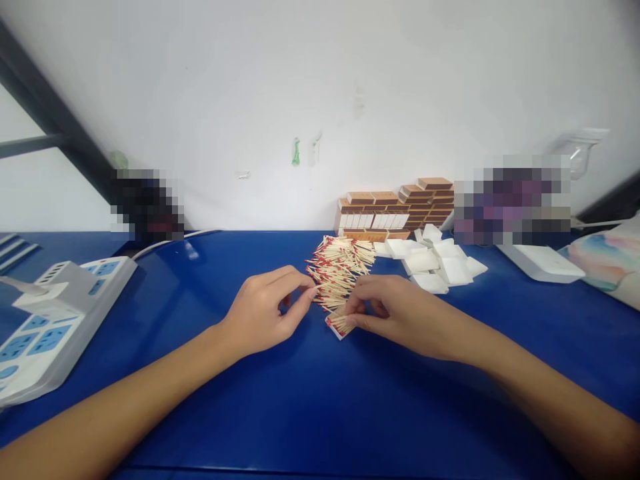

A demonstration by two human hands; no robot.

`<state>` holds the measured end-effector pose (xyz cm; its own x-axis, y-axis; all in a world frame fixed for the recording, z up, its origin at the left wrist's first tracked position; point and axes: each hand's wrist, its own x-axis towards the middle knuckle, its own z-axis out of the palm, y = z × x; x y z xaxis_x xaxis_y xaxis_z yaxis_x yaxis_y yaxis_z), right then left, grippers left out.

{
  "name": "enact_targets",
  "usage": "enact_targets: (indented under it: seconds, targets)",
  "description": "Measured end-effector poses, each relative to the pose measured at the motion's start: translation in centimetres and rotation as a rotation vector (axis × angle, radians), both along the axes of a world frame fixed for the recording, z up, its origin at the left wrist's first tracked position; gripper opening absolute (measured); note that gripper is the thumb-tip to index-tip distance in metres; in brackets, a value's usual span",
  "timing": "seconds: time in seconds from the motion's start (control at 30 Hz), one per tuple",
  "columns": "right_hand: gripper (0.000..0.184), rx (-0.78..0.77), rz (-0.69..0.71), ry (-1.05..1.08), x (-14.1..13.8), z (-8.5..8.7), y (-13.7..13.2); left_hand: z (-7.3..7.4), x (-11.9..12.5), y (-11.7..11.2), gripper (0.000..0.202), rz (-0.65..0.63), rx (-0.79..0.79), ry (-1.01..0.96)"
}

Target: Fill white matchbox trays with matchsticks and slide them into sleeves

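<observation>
Matchbox stack (430, 207): brown sides, orange printing too small to read. Red-tipped wooden matches (340, 263) heaped on smooth blue desk (280, 413). Right hand (395, 307) pinches white tray (341, 337) of matches at heap's near edge. Left hand (267, 308): thumb and forefinger pressed together beside heap.

Loads of room up front: the blue tabletop (300, 420) is wide open on the near side of the left hand (273, 310) and right hand (395, 307). Decent lane between the left hand and the power strip (107, 313) too. The middle's jammed though: those 2 hands crowd the small tray (341, 335), the match pile (340, 270) sits right behind it, white pieces (445, 263) clutter the right, and the matchbox stack (425, 210) blocks the back.
</observation>
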<state>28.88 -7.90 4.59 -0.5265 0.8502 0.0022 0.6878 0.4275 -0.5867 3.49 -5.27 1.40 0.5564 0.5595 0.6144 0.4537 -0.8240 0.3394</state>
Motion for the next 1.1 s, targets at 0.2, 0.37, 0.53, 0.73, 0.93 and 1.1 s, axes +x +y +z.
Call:
enact_targets:
  seconds: [0.2, 0.37, 0.53, 0.73, 0.93, 1.1]
  targets:
    - [0.016, 0.032, 0.041, -0.029, 1.4, -0.2, 0.8, 0.1, -0.1, 0.1, 0.013, 0.006, 0.003, 0.024]
    - [0.018, 0.025, 0.061, -0.044, 1.9, -0.1, 1.1, 0.1, 0.0, 0.1, 0.012, 0.002, 0.019, 0.028]
    - [0.014, 0.026, 0.111, 0.016, 0.9, -0.1, 0.7, 0.1, 0.0, 0.0, 0.012, -0.003, 0.038, 0.022]
    - [0.014, -0.027, 0.159, 0.107, 0.0, -1.3, 0.5, 0.0, -0.1, 0.0, 0.011, -0.005, 0.031, 0.037]
    - [0.018, 0.006, 0.172, 0.078, 0.1, -1.7, 0.6, 0.0, -0.1, 0.0, 0.013, -0.002, 0.035, 0.043]
    - [0.018, 0.067, 0.152, -0.014, 0.5, -1.0, 0.7, 0.0, 0.0, 0.1, 0.014, 0.007, 0.039, 0.057]
